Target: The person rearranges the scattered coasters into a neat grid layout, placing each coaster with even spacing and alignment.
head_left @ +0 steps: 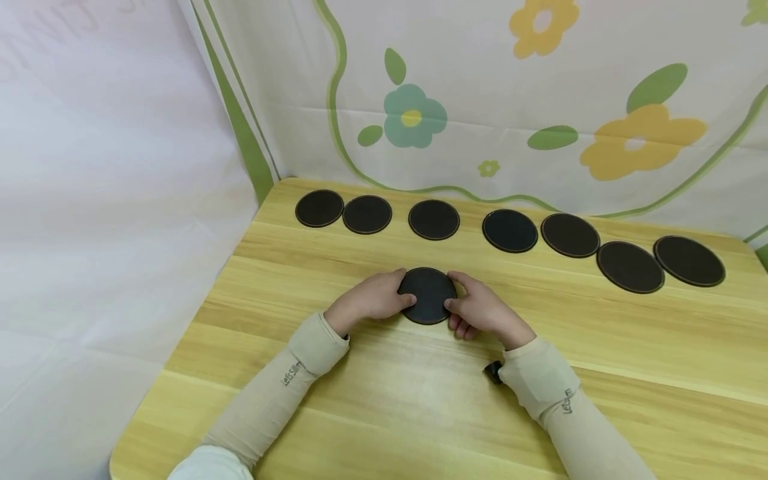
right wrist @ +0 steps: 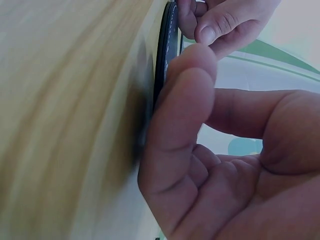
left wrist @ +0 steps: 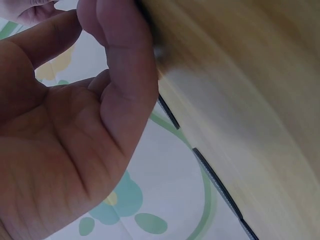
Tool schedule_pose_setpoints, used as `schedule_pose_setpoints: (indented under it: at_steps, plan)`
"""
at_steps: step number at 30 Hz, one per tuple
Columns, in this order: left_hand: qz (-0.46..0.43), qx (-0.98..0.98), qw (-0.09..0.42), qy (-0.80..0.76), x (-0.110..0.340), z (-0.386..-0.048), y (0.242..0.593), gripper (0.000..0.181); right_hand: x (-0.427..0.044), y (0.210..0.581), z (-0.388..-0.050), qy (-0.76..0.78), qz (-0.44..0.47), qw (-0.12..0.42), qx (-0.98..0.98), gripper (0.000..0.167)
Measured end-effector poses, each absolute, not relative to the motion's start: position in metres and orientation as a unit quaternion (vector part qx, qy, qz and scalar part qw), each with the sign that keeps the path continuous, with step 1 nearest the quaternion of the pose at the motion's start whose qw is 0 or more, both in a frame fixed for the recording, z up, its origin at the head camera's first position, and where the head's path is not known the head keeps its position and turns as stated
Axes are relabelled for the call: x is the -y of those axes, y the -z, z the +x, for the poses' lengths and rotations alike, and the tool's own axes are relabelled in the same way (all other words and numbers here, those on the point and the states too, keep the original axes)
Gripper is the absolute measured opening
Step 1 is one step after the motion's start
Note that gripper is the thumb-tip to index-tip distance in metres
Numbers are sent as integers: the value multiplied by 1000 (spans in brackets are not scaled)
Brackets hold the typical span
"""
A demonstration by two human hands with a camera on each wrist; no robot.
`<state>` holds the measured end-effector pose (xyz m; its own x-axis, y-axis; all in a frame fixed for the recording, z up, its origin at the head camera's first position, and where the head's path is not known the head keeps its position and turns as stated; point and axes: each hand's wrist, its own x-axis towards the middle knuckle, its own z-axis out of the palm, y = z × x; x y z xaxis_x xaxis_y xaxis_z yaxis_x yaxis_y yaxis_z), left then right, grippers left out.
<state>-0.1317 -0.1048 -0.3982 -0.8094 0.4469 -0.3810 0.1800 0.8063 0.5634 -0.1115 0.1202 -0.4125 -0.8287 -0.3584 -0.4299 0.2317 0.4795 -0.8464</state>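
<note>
A round black coaster (head_left: pixel 427 296) with a thin tan line near its rim lies flat, low over the wooden table. My left hand (head_left: pixel 379 295) pinches its left edge, thumb on top. Opposite it, my right hand (head_left: pixel 480 307) grips the right edge, its thumb also on the upper face and the other fingers bent at the side. In the right wrist view, the coaster's stitched edge (right wrist: pixel 166 45) shows beyond the curled fingers. The left wrist view shows the bent fingers of the left hand (left wrist: pixel 75 130); the held coaster is mostly hidden there.
Several similar black coasters lie along the table's (head_left: pixel 390 400) back, among them a far-left one (head_left: pixel 320 208), a middle one (head_left: pixel 434 219) and a far-right one (head_left: pixel 689 261). A flower-printed curtain (head_left: pixel 468 80) hangs behind. A small black object (head_left: pixel 493 372) sits by the right cuff.
</note>
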Motion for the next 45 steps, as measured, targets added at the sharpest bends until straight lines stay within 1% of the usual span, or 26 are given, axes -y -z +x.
schedule_pose_setpoints:
  at_steps: [5,8,12,15,17,20,22,26,29,32,35,39,42,45]
  plan:
    - [164,-906,271,-281,105,-135,397,63,-121,410,-114,510,-41,284,-811,67]
    - [165,-904,270,-287,107,-138,398,59,-123,409,-116,514,-48,272,-812,67]
    - [174,-915,247,-267,111,-143,401,58,-125,407,-120,520,-75,254,-812,65]
    - [173,-918,229,-274,114,-148,399,58,-127,405,-128,511,-98,229,-822,60]
    - [171,-920,210,-283,115,-155,396,57,-128,404,-137,502,-102,210,-833,55]
    - [161,-915,200,-312,116,-169,393,56,-130,404,-154,492,-89,192,-844,52]
    - [158,-915,189,-321,113,-181,392,56,-133,406,-168,497,-69,195,-843,53]
    - [152,-917,172,-326,103,-207,393,56,-137,409,-195,522,-20,223,-823,63]
    - [142,-910,188,-341,94,-224,394,60,-138,410,-212,534,8,243,-810,69]
    - [125,-896,213,-370,86,-236,395,67,-137,410,-225,540,25,259,-800,70]
    - [112,-885,219,-396,80,-243,396,71,-135,410,-234,543,32,269,-795,63]
    - [99,-876,218,-419,75,-245,396,72,-132,411,-239,540,33,280,-793,51]
    - [84,-872,213,-432,75,-246,397,69,-132,410,-239,546,37,286,-787,55]
    - [71,-868,203,-448,76,-248,396,65,-132,408,-238,572,51,271,-773,61]
